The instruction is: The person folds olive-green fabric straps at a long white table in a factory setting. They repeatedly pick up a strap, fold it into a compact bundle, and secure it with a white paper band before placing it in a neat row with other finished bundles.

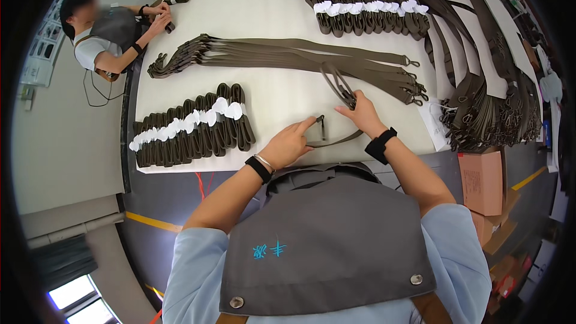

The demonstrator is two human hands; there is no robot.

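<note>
My right hand (365, 114) holds a looped dark brown webbing strap (338, 85) between thumb and fingers, its loops standing up from the white table (279, 99). A length of the strap runs down and left to my left hand (288, 141), whose index finger points at a small dark buckle or hook (321, 127); whether that hand grips the strap cannot be told. Beyond my hands lie several long straps (270, 56) side by side, with metal snap hooks (416, 92) at their right ends. At the left, a row of folded straps (193, 121) is wrapped in white bands.
More banded strap bundles (369, 18) lie at the far side. Loose straps with hooks (486, 108) are heaped along the right edge. Another person (108, 36) handles a strap at the left edge. Cardboard boxes (481, 184) stand on the floor at the right.
</note>
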